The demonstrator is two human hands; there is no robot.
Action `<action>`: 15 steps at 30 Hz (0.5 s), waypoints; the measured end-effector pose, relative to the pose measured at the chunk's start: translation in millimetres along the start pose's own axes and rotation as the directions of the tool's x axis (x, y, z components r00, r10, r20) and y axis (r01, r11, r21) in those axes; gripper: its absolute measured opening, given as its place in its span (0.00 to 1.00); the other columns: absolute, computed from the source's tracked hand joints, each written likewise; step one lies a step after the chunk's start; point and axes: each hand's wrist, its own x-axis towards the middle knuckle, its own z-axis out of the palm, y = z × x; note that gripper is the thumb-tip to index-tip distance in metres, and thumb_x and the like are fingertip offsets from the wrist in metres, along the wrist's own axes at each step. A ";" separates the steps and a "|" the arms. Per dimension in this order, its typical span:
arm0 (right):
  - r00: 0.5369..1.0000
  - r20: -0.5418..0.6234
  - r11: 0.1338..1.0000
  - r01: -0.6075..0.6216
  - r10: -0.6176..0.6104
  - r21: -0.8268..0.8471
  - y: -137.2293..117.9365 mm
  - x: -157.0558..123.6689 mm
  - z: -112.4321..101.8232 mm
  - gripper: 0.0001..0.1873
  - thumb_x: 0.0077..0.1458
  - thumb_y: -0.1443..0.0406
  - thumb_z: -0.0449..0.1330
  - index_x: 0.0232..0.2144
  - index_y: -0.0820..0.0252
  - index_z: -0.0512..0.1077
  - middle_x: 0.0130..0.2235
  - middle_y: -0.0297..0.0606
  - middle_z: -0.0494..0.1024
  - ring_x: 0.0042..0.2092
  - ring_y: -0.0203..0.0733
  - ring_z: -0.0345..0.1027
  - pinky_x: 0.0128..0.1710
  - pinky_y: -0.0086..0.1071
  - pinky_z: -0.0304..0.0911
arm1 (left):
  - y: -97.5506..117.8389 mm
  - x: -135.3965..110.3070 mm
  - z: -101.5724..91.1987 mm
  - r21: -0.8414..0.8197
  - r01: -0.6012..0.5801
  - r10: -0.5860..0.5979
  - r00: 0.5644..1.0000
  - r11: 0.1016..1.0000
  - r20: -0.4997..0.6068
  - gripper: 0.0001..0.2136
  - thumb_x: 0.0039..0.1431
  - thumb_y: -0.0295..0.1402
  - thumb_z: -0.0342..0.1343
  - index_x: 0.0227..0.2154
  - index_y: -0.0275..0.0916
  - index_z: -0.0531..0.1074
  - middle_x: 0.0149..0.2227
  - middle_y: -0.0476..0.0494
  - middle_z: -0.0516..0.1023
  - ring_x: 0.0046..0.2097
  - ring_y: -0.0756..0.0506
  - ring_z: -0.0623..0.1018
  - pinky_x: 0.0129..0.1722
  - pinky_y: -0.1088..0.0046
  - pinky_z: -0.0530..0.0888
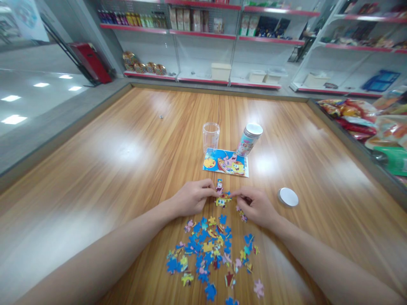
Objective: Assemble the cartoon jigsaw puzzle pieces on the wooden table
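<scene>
Fingers of my left hand (190, 198) and right hand (256, 205) pinch the two sides of a small joined cluster of puzzle pieces (221, 199) lying on the wooden table (111, 169), midway between my hands. Loose pieces (210, 250) lie scattered just in front of me, between my forearms. Beyond the cluster sits the picture card (225, 162), with a clear cup (210, 137) and a printed canister (249, 140) behind it. A white lid (288, 197) rests near my right hand.
</scene>
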 end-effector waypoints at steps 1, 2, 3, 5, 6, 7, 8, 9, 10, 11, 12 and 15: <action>1.000 0.000 1.000 0.000 0.000 -0.001 -0.2 0.0 -0.1 0.14 0.55 0.72 0.55 0.38 0.57 0.80 0.25 0.33 0.77 0.25 0.36 0.69 0.27 0.28 0.62 | 0.3 0.0 -0.2 0.000 0.001 -0.001 1.000 1.000 0.001 0.20 0.59 0.18 0.46 0.46 0.39 0.78 0.42 0.42 0.77 0.43 0.47 0.79 0.41 0.70 0.77; 1.000 0.000 1.000 0.000 0.000 -0.002 -0.4 -0.1 -0.1 0.14 0.55 0.72 0.55 0.38 0.57 0.80 0.25 0.33 0.77 0.25 0.36 0.69 0.27 0.28 0.62 | 0.5 -0.1 -0.5 0.001 0.002 -0.002 1.000 1.000 0.002 0.20 0.59 0.17 0.46 0.46 0.39 0.78 0.42 0.42 0.77 0.43 0.47 0.79 0.41 0.70 0.78; 1.000 0.000 1.000 -0.001 0.001 -0.003 -0.4 -0.3 -0.1 0.14 0.55 0.72 0.55 0.38 0.57 0.80 0.25 0.33 0.77 0.25 0.36 0.69 0.27 0.28 0.62 | 0.7 -0.3 -0.6 0.001 0.003 -0.003 1.000 1.000 0.004 0.21 0.58 0.17 0.46 0.46 0.39 0.78 0.42 0.42 0.77 0.43 0.47 0.79 0.42 0.70 0.78; 1.000 0.000 1.000 -0.001 0.001 -0.005 -0.4 -0.7 0.0 0.14 0.56 0.72 0.55 0.38 0.57 0.80 0.25 0.33 0.77 0.25 0.36 0.68 0.27 0.28 0.62 | 1.0 -0.5 -0.8 0.002 0.005 -0.005 1.000 1.000 0.006 0.21 0.57 0.17 0.46 0.46 0.39 0.78 0.43 0.42 0.77 0.43 0.47 0.79 0.42 0.70 0.78; 1.000 0.000 1.000 -0.002 0.002 -0.005 -0.4 -0.9 0.1 0.14 0.56 0.72 0.55 0.38 0.57 0.80 0.25 0.33 0.77 0.25 0.36 0.68 0.27 0.28 0.62 | 1.1 -0.6 -0.8 0.002 0.006 -0.006 1.000 1.000 0.006 0.21 0.57 0.17 0.46 0.46 0.39 0.78 0.43 0.42 0.77 0.43 0.47 0.79 0.41 0.70 0.78; 1.000 0.000 1.000 -0.002 0.002 -0.006 -0.4 -1.1 0.1 0.14 0.56 0.72 0.55 0.38 0.57 0.80 0.24 0.33 0.77 0.25 0.36 0.68 0.27 0.28 0.62 | 1.1 -0.6 -0.8 0.003 0.007 -0.007 1.000 1.000 0.006 0.21 0.57 0.17 0.46 0.46 0.39 0.78 0.42 0.42 0.77 0.43 0.47 0.79 0.41 0.70 0.78; 1.000 -0.001 1.000 -0.002 0.002 -0.008 -0.5 -1.1 0.1 0.14 0.56 0.72 0.55 0.38 0.57 0.80 0.24 0.33 0.77 0.25 0.36 0.68 0.27 0.28 0.62 | 1.1 -0.7 -0.7 0.004 0.008 -0.008 1.000 1.000 0.006 0.21 0.57 0.17 0.46 0.45 0.39 0.79 0.42 0.42 0.77 0.42 0.47 0.79 0.41 0.70 0.78; 1.000 -0.001 1.000 -0.001 0.001 -0.009 -0.6 -1.2 0.1 0.14 0.56 0.72 0.55 0.38 0.57 0.80 0.24 0.32 0.77 0.25 0.36 0.68 0.28 0.28 0.62 | 1.0 -0.7 -0.6 0.005 0.008 -0.008 1.000 1.000 0.006 0.20 0.57 0.17 0.46 0.45 0.39 0.79 0.42 0.42 0.77 0.42 0.47 0.79 0.41 0.70 0.78; 1.000 -0.001 1.000 -0.001 0.001 -0.011 -0.7 -1.1 0.1 0.14 0.56 0.72 0.55 0.38 0.57 0.80 0.24 0.33 0.77 0.25 0.36 0.68 0.28 0.28 0.62 | 0.9 -0.7 -0.5 0.005 0.008 -0.008 1.000 1.000 0.006 0.20 0.57 0.17 0.46 0.45 0.39 0.79 0.42 0.42 0.77 0.42 0.47 0.79 0.41 0.70 0.78; 1.000 -0.001 1.000 0.001 -0.001 -0.013 -0.9 -1.0 0.0 0.14 0.56 0.72 0.55 0.38 0.57 0.80 0.24 0.33 0.77 0.25 0.36 0.68 0.28 0.28 0.62 | 0.7 -0.8 -0.3 0.006 0.009 -0.009 1.000 1.000 0.007 0.21 0.57 0.17 0.46 0.45 0.39 0.79 0.42 0.42 0.77 0.42 0.47 0.79 0.41 0.70 0.78; 1.000 -0.001 1.000 0.002 -0.002 -0.015 -1.0 -0.9 0.0 0.14 0.56 0.72 0.55 0.38 0.57 0.80 0.25 0.33 0.77 0.25 0.37 0.68 0.28 0.28 0.62 | 0.4 -0.9 -0.1 0.007 0.010 -0.010 1.000 1.000 0.007 0.21 0.57 0.17 0.46 0.45 0.39 0.79 0.42 0.42 0.77 0.42 0.47 0.79 0.41 0.70 0.78; 1.000 0.002 1.000 0.008 -0.008 -0.020 -0.8 -0.4 0.3 0.14 0.56 0.72 0.55 0.38 0.57 0.80 0.24 0.33 0.77 0.25 0.36 0.68 0.27 0.28 0.62 | -0.7 -1.6 0.6 0.013 0.016 -0.016 1.000 1.000 0.012 0.22 0.56 0.16 0.46 0.45 0.40 0.79 0.42 0.42 0.77 0.42 0.47 0.79 0.41 0.70 0.78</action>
